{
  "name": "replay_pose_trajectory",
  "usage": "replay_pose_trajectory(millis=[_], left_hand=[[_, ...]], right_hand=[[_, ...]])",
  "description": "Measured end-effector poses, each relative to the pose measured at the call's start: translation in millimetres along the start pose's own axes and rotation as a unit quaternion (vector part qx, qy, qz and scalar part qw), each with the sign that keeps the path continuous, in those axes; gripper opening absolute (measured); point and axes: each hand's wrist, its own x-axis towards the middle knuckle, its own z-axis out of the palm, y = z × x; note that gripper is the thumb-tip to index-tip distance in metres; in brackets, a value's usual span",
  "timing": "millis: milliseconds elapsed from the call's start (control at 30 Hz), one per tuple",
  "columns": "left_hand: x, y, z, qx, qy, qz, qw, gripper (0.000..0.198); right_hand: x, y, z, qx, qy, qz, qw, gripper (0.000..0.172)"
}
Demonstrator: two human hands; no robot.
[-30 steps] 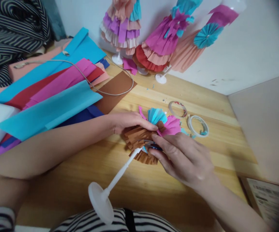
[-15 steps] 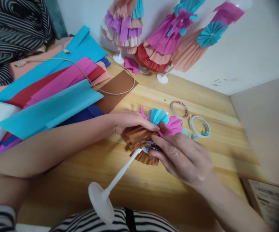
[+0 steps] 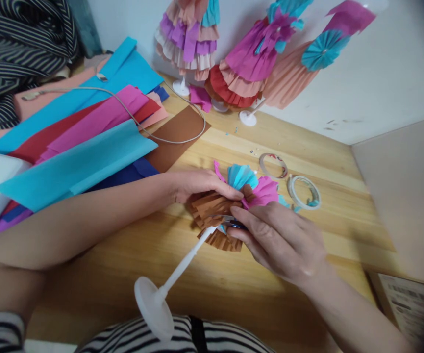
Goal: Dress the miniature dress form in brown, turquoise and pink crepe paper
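Observation:
A small paper dress with brown pleats [image 3: 212, 208], a blue fan [image 3: 241, 176] and a pink fan [image 3: 266, 192] lies tilted on its white stand [image 3: 178, 269], whose round base points toward me. My left hand [image 3: 206, 186] grips the brown pleats from the upper left, thumb on top. My right hand [image 3: 280, 240] is closed on dark-handled scissors [image 3: 230, 221]. Their blades lie against the brown paper just above the stand's stem. The fingers under the paper are hidden.
Folded coloured paper [image 3: 79, 162] and a grey cable [image 3: 123, 105] lie at the left. Paper dresses on stands [image 3: 248, 117] line the wall. Two tape rolls [image 3: 303, 192] sit right of the work. A box [image 3: 410, 304] is at the lower right.

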Motion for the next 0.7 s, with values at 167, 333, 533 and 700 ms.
replay_pose_trajectory(millis=[167, 333, 533, 700], left_hand=[[0.6, -0.9, 0.3, -0.008, 0.008, 0.012, 1.000, 0.006], [1.0, -1.7, 0.4, -0.021, -0.005, 0.004, 1.000, 0.009], [-1.2, 1.2, 1.9, -0.018, 0.006, -0.029, 0.999, 0.010], [-2.7, 2.9, 4.4, -0.010, 0.022, -0.029, 0.999, 0.010]], right_hand=[[0.9, 0.3, 0.2, 0.007, 0.002, -0.015, 1.000, 0.024], [3.0, 0.4, 0.3, 0.009, 0.007, -0.014, 1.000, 0.020], [2.3, -0.2, -0.2, 0.003, 0.003, -0.005, 1.000, 0.017], [2.2, -0.7, -1.3, 0.008, -0.002, -0.010, 1.000, 0.018]])
